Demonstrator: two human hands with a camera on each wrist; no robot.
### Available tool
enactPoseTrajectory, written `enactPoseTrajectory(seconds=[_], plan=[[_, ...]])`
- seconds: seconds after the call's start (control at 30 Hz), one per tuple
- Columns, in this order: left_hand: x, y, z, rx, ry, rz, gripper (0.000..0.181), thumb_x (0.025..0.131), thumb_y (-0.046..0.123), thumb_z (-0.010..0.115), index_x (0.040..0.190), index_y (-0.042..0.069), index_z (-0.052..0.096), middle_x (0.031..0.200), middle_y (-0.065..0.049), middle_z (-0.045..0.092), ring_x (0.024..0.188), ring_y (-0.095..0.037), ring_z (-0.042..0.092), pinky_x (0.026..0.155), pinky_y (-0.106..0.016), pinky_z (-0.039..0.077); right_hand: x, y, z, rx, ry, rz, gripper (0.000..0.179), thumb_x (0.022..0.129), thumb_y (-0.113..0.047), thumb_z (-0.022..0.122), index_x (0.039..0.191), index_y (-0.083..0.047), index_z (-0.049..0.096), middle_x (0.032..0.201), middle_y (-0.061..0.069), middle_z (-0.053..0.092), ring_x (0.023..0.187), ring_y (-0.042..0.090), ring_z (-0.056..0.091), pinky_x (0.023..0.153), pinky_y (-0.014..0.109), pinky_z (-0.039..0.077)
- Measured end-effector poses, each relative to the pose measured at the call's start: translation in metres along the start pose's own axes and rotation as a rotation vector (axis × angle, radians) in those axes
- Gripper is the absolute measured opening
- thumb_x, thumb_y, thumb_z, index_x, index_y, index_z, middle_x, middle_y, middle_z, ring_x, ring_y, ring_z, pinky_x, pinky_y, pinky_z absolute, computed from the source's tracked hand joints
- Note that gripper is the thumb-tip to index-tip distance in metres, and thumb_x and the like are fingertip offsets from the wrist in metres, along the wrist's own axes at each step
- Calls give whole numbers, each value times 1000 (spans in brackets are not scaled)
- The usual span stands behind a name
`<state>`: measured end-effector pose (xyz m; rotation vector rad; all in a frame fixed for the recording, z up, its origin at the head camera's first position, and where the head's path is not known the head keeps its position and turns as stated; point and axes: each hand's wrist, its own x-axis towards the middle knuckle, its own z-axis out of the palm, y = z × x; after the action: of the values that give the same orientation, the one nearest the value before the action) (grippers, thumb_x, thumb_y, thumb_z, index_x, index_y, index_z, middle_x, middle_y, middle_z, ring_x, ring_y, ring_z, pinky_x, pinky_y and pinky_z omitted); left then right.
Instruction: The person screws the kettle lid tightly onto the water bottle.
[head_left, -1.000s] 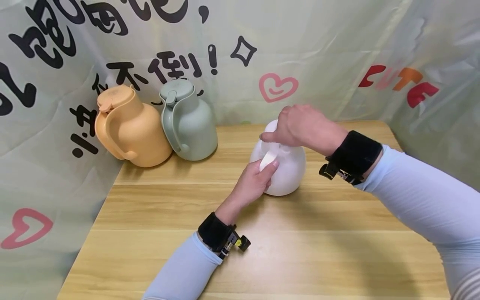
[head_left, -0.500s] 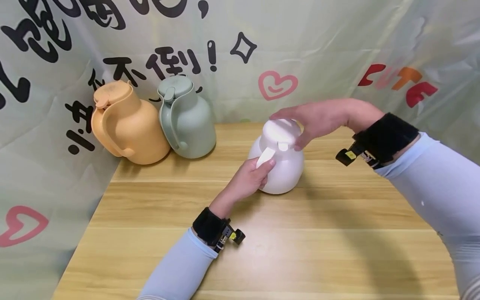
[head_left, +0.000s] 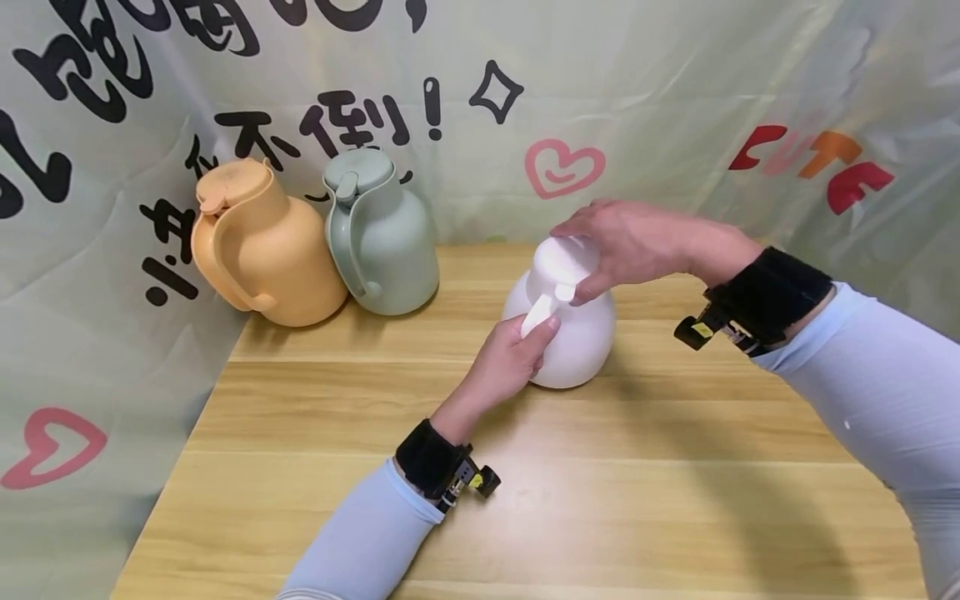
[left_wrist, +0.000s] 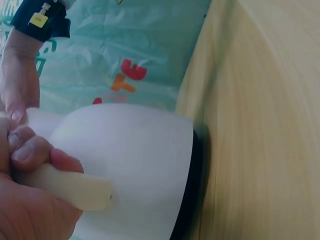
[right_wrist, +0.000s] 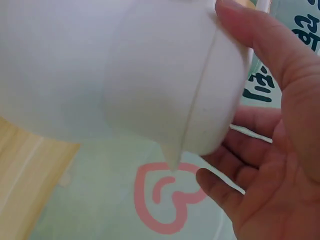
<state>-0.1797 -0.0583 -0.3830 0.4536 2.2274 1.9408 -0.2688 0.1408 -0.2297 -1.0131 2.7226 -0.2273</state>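
Note:
A white thermos jug (head_left: 581, 346) stands upright on the wooden table. My left hand (head_left: 504, 360) grips its handle (head_left: 537, 315), thumb laid along the top; in the left wrist view the handle's lower end (left_wrist: 92, 192) pokes out of the fist. From the right side, my right hand (head_left: 637, 243) holds the jug's round lid (head_left: 562, 257), its thumb near a small front tab (head_left: 564, 292). Up close in the right wrist view, the thumb (right_wrist: 245, 22) presses the lid's edge and the fingers curl behind the lid. The spout (right_wrist: 172, 156) points away from the handle.
At the back left, an orange jug (head_left: 288, 258) and a grey-green jug (head_left: 393, 250) stand side by side, lids on. Behind the wooden table (head_left: 600, 500) hangs a printed cloth (head_left: 645, 100), which also runs along the left side.
My right hand has moved from over the lid to its right side and closed round it. The lid's tab now sits nearer the handle. My left hand has kept its grip.

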Motion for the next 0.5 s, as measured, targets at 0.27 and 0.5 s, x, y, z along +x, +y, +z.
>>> enactPoseTrajectory(seconds=[0.27, 0.5], plan=[[-1, -1, 7, 29, 34, 4, 44, 109, 45, 56, 81, 11, 55, 61, 2, 47, 56, -13, 43, 55, -27, 35, -6, -4, 16, -69, 129, 95, 88, 81, -61, 84, 144, -6, 60, 131, 19, 67, 117, 33, 57, 91, 49, 52], [1, 0, 1, 15, -13, -28, 45, 109, 46, 57, 81, 11, 55, 61, 2, 46, 56, -15, 41, 53, -28, 34, -10, -2, 19, -23, 121, 87, 92, 83, -61, 83, 150, -6, 54, 144, 21, 60, 127, 37, 51, 99, 54, 50]])
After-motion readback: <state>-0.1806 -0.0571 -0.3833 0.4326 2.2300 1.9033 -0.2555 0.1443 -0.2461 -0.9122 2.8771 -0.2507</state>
